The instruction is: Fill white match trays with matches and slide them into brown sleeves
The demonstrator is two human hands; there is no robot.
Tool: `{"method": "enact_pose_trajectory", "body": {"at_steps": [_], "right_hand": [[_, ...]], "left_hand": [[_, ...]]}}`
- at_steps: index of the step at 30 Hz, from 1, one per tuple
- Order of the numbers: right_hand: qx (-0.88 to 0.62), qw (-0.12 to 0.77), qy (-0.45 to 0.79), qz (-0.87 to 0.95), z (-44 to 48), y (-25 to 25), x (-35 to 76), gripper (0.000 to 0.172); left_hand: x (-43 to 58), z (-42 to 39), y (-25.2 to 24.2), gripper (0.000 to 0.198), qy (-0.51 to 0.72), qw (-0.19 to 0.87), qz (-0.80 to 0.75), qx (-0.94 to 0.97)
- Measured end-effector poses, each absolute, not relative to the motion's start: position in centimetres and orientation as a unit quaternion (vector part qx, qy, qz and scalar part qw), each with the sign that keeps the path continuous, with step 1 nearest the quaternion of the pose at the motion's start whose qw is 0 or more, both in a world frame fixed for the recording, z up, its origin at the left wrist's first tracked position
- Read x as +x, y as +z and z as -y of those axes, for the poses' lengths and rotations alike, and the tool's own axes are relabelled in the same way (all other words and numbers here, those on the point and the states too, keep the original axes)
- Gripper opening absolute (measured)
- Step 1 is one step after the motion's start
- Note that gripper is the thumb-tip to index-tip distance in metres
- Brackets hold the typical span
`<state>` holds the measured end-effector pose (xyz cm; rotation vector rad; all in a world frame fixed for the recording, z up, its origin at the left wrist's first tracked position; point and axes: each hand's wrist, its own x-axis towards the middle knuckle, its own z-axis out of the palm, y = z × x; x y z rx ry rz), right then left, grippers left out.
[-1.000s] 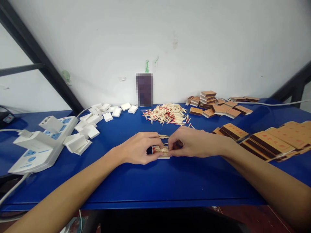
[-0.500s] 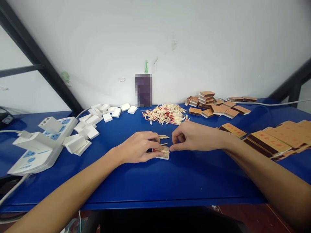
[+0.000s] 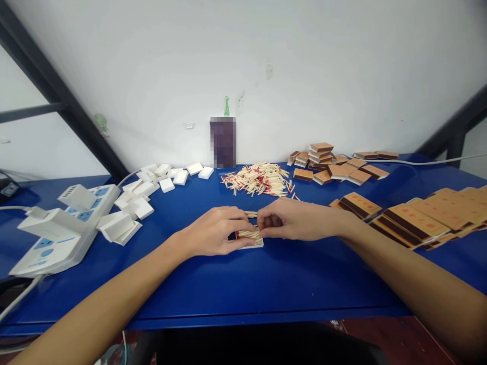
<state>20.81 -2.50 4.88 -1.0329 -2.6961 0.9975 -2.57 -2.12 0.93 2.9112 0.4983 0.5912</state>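
Observation:
A small white tray (image 3: 252,243) holding red-tipped matches lies on the blue table (image 3: 243,284), just in front of me. My left hand (image 3: 215,232) curls around the tray's left end and steadies it. From the right, my right hand (image 3: 292,219) meets it, fingers pinched on the matches at the tray's right end. A few loose matches (image 3: 251,214) lie just behind the two hands. Further back sits a big heap of matches (image 3: 259,179).
Empty white trays (image 3: 148,190) are scattered at the back left, beside a white power strip (image 3: 61,228) with plugs. Orange matchbox sleeves (image 3: 335,165) are piled at the back right, and flat orange sleeves (image 3: 426,218) cover the right side. A wall stands right behind.
My right hand drew back from the tray half a second ago and has returned to it, fingers pinched on the matches. My left hand has stayed on the tray.

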Motion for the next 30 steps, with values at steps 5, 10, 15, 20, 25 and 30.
{"method": "enact_pose_trajectory", "body": {"at_steps": [5,10,15,20,25,30], "right_hand": [[-0.315,0.070,0.334,0.885,2.1,4.1,20.7,0.020],[-0.299,0.076,0.322,0.895,2.6,4.2,20.6,0.012],[-0.300,0.084,0.299,0.902,3.0,4.7,20.7,0.012],[-0.304,0.112,0.254,0.911,3.3,4.3,20.2,0.035],[-0.308,0.117,0.228,0.916,3.8,3.6,19.5,0.031],[-0.306,0.090,0.206,0.925,4.1,3.9,19.4,0.027]], "left_hand": [[-2.5,2.1,0.8,0.019,0.230,0.085,-0.154,0.957],[-2.3,2.2,1.0,0.015,0.239,0.086,-0.141,0.957],[-2.1,2.4,1.3,0.020,0.225,0.088,-0.151,0.959],[-2.2,2.6,1.7,0.019,0.244,0.108,-0.122,0.956],[-3.0,2.2,1.8,0.013,0.305,0.096,-0.134,0.938],[-3.7,1.5,1.8,0.019,0.356,0.036,-0.198,0.913]]}}
